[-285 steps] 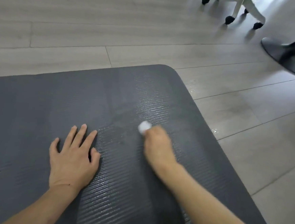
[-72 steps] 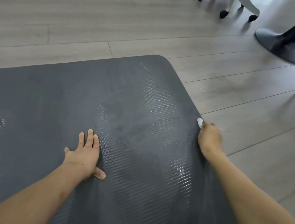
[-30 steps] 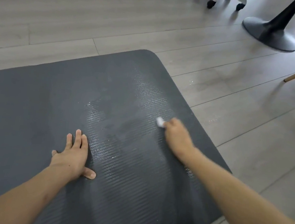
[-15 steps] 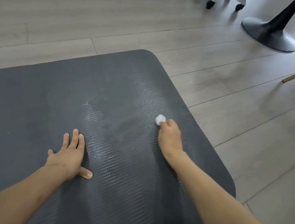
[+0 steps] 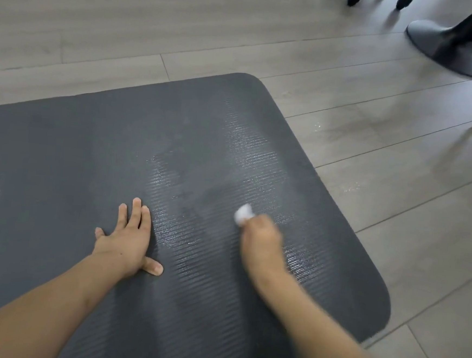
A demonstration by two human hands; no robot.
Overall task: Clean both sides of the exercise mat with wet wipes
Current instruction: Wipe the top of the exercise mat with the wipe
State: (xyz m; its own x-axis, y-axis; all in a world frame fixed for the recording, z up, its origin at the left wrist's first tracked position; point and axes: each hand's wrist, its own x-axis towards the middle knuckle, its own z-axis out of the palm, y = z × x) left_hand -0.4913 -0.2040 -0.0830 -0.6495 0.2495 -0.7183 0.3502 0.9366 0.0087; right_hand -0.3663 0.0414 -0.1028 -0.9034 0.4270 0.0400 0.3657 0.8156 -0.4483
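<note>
Here we are mid-wipe on the upper face of the mat [image 5: 89, 167], which lies flat on the floor [image 5: 395, 219] with its rounded end to our right. Our right hand [image 5: 261, 243] has its grip curled around a balled wipe [image 5: 244, 214], the white wad poking out past the knuckles and touching the ribbed surface a little in from the end. The hand is blurred, so we cannot tell exactly which fingers do the pinching. Our left hand [image 5: 128, 238] lies flat, grip spread, fingers straight and thumb out to the side, pressing the mat down just beside the wet patch.

To do this step well, we would keep that left palm planted so the mat cannot creep or ripple. Wet sheen shows in bands around the wipe and towards the far corner, with a duller streak between them; that streak and the strip along the near edge look to us like the spots to cover next. Strokes along the ribs should lift dirt better than across them. The wad looks small, so opening it to a fresh face may help. The underside has yet to be done, we judge.
</note>
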